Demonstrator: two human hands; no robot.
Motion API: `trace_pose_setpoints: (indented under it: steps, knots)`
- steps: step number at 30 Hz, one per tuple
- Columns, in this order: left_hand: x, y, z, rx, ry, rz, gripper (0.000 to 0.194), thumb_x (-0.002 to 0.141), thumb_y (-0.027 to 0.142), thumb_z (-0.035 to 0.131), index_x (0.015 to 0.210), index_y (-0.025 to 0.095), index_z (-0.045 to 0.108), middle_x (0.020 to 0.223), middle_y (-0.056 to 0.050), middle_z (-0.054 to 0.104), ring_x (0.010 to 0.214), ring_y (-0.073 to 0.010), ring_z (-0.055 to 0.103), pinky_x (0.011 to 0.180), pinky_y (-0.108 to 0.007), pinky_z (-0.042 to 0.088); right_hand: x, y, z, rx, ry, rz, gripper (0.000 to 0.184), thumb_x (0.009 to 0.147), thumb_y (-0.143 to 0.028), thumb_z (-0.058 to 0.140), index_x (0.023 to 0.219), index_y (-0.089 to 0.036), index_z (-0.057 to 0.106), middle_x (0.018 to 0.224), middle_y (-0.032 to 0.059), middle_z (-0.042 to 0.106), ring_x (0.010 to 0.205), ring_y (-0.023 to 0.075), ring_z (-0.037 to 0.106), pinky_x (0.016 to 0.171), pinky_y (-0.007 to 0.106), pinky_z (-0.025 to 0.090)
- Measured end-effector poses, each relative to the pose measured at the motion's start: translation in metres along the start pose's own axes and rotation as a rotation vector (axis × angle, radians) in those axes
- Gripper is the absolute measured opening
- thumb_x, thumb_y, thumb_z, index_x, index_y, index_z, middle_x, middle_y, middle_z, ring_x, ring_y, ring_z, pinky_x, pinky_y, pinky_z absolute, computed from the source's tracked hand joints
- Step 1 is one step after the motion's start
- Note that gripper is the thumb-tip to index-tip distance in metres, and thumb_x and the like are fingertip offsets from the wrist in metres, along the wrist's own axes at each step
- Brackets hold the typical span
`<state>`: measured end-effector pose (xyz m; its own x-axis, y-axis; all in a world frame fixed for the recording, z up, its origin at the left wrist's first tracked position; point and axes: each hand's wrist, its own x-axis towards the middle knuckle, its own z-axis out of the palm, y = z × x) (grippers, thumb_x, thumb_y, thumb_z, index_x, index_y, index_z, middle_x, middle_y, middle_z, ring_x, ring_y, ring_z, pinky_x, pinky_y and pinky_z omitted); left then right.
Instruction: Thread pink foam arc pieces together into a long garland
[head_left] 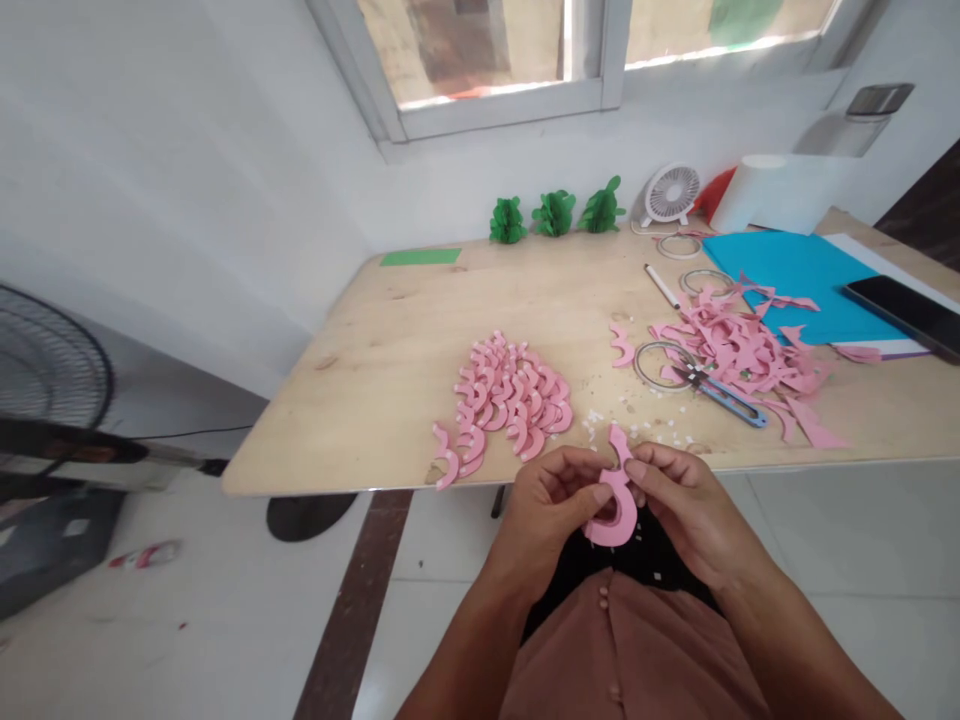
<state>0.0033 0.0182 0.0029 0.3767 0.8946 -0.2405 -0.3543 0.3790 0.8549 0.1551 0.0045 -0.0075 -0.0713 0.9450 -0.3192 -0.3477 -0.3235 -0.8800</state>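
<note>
A curved pink paper cutout (622, 515) is held in front of the table's near edge, over my lap. My left hand (559, 505) pinches its left side between thumb and fingers. On the other side my right hand (679, 500) grips the cutout near its middle. Just left of my hands lies a pile of similar pink cutouts (499, 390), with a few strung out at its lower left. One loose pink cutout (621, 345) rests above my hands. Small white paper bits (600, 420) are scattered nearby.
Blue-handled thread snips (724, 395) lie by a tape roll (664, 366) and pink scraps (739, 340). Farther right are blue sheets (787, 275) and a phone (907, 310). Green paper ornaments (555, 213), a small fan (672, 193) and a green strip (421, 257) line the back.
</note>
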Motion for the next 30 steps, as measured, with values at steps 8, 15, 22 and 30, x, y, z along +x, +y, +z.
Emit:
trace_pose_setpoints:
  steps: [8, 15, 22, 30]
  knots:
    - [0.003, -0.001, -0.004, -0.188, -0.042, -0.085, 0.015, 0.066, 0.016, 0.072, 0.080, 0.014, 0.067, 0.064, 0.000, 0.062, 0.055, -0.0064, 0.055, 0.056, -0.017, 0.043, 0.000, 0.003, 0.003, 0.086, -0.056, -0.004, 0.016, 0.074, -0.032, 0.070, 0.069, -0.018, 0.064, 0.059, -0.0029, 0.053, 0.057, 0.0089, 0.044, 0.057, 0.020, 0.038]
    - [0.006, -0.003, 0.000, -0.118, 0.050, -0.029, 0.012, 0.064, 0.013, 0.070, 0.074, 0.012, 0.065, 0.058, 0.000, 0.060, 0.051, -0.0067, 0.053, 0.054, -0.019, 0.041, -0.002, 0.002, -0.001, -0.341, 0.050, -0.179, 0.017, 0.077, -0.037, 0.066, 0.079, -0.020, 0.068, 0.072, 0.0008, 0.062, 0.069, 0.0145, 0.055, 0.064, 0.023, 0.043]
    - [0.007, -0.013, 0.001, 0.132, 0.194, 0.136, 0.010, 0.066, 0.013, 0.063, 0.076, 0.013, 0.064, 0.063, -0.001, 0.059, 0.057, -0.0089, 0.053, 0.057, -0.022, 0.043, -0.001, 0.000, 0.003, -0.592, 0.140, -0.218, 0.022, 0.073, -0.040, 0.066, 0.086, -0.022, 0.068, 0.070, 0.0010, 0.064, 0.069, 0.0192, 0.059, 0.062, 0.025, 0.046]
    - [-0.008, 0.005, -0.040, 0.539, 0.440, 0.318, 0.021, 0.077, 0.023, 0.057, 0.095, 0.017, 0.063, 0.084, -0.005, 0.066, 0.076, -0.0152, 0.061, 0.071, -0.028, 0.047, 0.004, 0.002, -0.004, -0.454, 0.174, -0.148, 0.020, 0.071, -0.040, 0.068, 0.075, -0.021, 0.067, 0.070, 0.0008, 0.063, 0.065, 0.0155, 0.056, 0.059, 0.021, 0.046]
